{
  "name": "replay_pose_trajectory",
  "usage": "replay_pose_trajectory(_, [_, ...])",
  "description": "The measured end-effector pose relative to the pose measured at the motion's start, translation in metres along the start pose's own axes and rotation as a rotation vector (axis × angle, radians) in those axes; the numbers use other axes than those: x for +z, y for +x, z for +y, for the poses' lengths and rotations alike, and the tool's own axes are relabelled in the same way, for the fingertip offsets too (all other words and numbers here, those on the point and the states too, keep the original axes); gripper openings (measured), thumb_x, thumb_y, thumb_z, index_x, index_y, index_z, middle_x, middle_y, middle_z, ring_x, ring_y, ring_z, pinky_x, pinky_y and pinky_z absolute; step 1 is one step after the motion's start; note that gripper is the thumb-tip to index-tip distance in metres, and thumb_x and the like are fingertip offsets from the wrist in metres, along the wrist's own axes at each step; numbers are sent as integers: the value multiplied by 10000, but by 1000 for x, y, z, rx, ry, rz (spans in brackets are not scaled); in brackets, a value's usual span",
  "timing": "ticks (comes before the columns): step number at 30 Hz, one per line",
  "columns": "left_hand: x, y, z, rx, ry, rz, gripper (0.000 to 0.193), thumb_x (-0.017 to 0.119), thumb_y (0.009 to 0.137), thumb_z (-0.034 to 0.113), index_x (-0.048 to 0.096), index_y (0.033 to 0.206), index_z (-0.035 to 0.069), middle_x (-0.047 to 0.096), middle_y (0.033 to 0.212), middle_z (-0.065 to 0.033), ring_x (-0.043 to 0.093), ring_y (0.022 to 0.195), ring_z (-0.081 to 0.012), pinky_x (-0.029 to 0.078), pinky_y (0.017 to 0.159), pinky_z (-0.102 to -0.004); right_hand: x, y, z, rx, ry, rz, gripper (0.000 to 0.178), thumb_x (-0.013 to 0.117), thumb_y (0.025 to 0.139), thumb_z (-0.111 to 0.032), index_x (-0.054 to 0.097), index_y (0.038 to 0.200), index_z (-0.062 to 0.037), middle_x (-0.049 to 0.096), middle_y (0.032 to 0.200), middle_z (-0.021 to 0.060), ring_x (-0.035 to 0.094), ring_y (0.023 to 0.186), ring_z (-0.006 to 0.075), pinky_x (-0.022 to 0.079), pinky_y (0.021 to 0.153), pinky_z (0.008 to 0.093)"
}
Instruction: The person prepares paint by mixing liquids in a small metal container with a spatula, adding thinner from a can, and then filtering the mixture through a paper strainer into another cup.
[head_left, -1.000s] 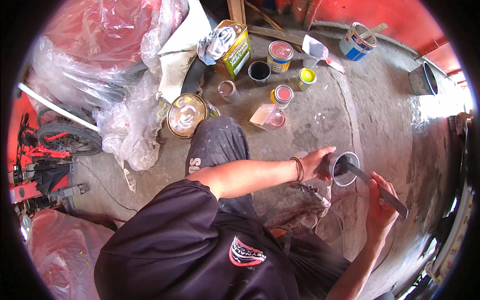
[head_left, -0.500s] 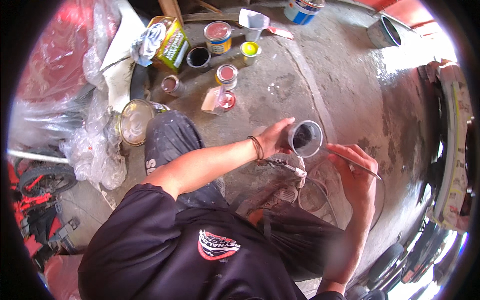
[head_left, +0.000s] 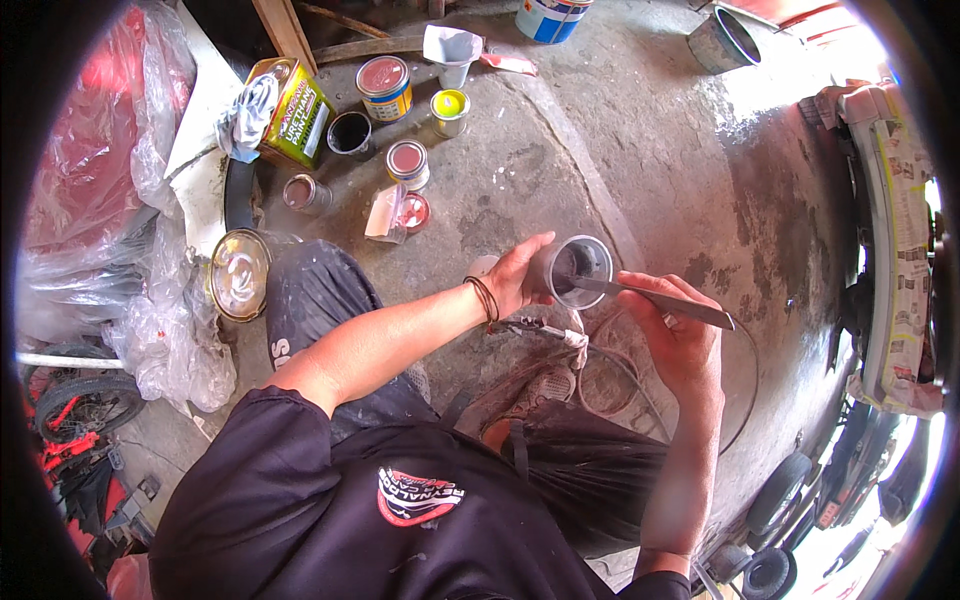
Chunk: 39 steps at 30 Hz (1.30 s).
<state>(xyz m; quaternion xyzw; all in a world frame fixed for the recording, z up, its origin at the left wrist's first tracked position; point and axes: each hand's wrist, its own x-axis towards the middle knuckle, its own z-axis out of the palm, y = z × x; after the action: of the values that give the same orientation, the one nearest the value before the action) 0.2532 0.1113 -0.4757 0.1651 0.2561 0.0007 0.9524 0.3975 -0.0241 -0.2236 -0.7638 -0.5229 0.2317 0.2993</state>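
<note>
My left hand (head_left: 515, 278) is wrapped round a clear plastic cup (head_left: 599, 256), its mouth tilted toward me. Dark grey material coats the bottom and inner wall of the cup. Between the thumb and fingers of my right hand (head_left: 682, 345) is a flat grey mixing stick (head_left: 692, 309). Its far end reaches over the rim into the cup, while the wide end sticks out past my knuckles to the right. Both hands are above the concrete floor, in front of my bent legs.
Beyond my left knee stand several paint cans, among them a yellow-green rectangular tin (head_left: 297, 115), a cup of black liquid (head_left: 350, 134) and a cup of yellow paint (head_left: 450, 104). A hose (head_left: 630, 372) lies below my hands. Plastic sheeting (head_left: 110, 130) hangs at left; a paper-masked part (head_left: 895, 250) stands at right.
The view has shifted, so the floor items sit further left. The stick's broad side now faces up and its end shows inside the cup. Both hands keep their holds.
</note>
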Motion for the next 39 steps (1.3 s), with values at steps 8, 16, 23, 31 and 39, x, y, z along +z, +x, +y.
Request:
replay_pose_trajectory(8, [2, 0, 1, 14, -5, 7, 647, 527, 1102, 628, 626, 1523, 146, 723, 1445, -59, 729, 1274, -214, 619, 1066, -469, -1, -1, 0, -26, -50, 43, 219, 858, 976, -110, 846, 1192, -78, 778, 944, 76, 695, 774, 141, 531, 673, 303])
replay_pose_trajectory(16, [5, 3, -9, 42, -46, 70, 654, 592, 1005, 764, 747, 1206, 161, 804, 985, -36, 745, 777, -180, 578, 653, -334, 0, 1, -7, -16, -107, 57, 210, 832, 995, -70, 844, 1205, -70, 774, 934, 61, 693, 806, 118, 529, 699, 285])
replay_pose_trajectory(23, [-10, 1, -10, 6, -17, 59, 588, 593, 1041, 714, 752, 1261, 193, 806, 1055, -7, 764, 900, -150, 604, 695, -338, 10, 1, -3, 21, -6, 84, 186, 812, 1018, -77, 841, 1198, -43, 791, 965, 52, 706, 873, 117, 549, 791, 287])
replay_pose_trajectory(31, [-9, -7, -1, 28, -20, 20, 556, 610, 1048, 699, 753, 1205, 185, 810, 1018, -4, 765, 875, -143, 611, 695, -333, 13, 0, 8, 72, 34, 126, 198, 806, 1021, -86, 842, 1214, -58, 787, 959, 63, 717, 889, 121, 561, 792, 294])
replay_pose_trajectory(39, [13, -11, 21, 287, -89, 79, 498, 596, 1092, 634, 733, 1186, 164, 801, 1058, -11, 756, 903, -167, 609, 731, -362, 6, 3, 36, 287, 498, 349, 269, 749, 1101, -217, 813, 1264, -13, 784, 987, 40, 630, 742, 65, 504, 684, 226])
